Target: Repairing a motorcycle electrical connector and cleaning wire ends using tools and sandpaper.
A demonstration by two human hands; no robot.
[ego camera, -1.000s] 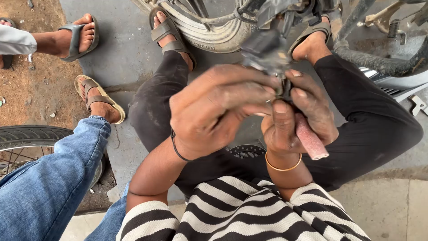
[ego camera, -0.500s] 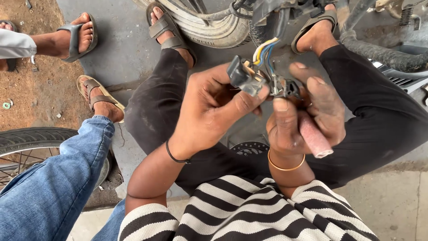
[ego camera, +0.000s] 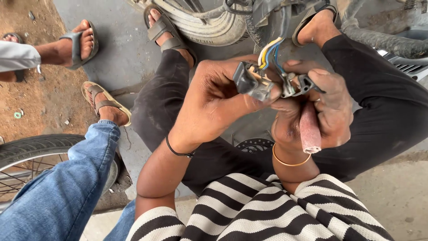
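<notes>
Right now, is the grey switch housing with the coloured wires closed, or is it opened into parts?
Opened. The left hand holds the grey switch housing; the right hand holds a separate black part. Coloured wires show between them.

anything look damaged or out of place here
Yes: the grey switch housing in the left hand is opened up, with its coloured wires exposed. The right hand grips a reddish tool handle.

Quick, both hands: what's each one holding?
Left hand: closed on grey switch housing.
Right hand: closed on pink-handled tool, fingertips on black connector.
</notes>
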